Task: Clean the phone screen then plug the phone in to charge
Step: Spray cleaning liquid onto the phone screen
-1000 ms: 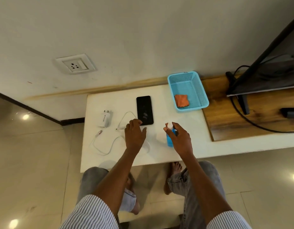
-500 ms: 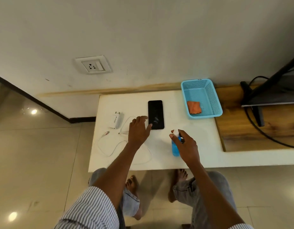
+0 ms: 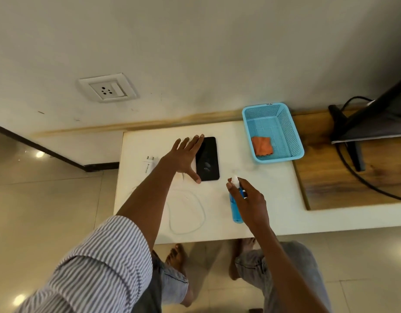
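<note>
A black phone [image 3: 208,159] lies face up on the white table [image 3: 274,195]. My left hand [image 3: 186,159] is spread flat over the phone's left edge, fingers straight, thumb near its lower corner. My right hand [image 3: 249,202] grips a blue spray bottle [image 3: 236,208] with a white nozzle, standing on the table right of and nearer than the phone. A white charger plug [image 3: 148,166] lies left of my left wrist, and its white cable [image 3: 186,211] loops on the table under my forearm. An orange cloth [image 3: 261,145] sits in a blue basket [image 3: 294,141].
A white wall socket [image 3: 108,89] is on the wall above and left of the table. To the right is a wooden shelf [image 3: 343,177] carrying a dark screen stand [image 3: 357,132] and black cables. My knees and bare feet are below the table's near edge.
My left hand has reached forward from the cable area and spread over the phone's left side. My right hand stays on the spray bottle. The camera has moved closer.
</note>
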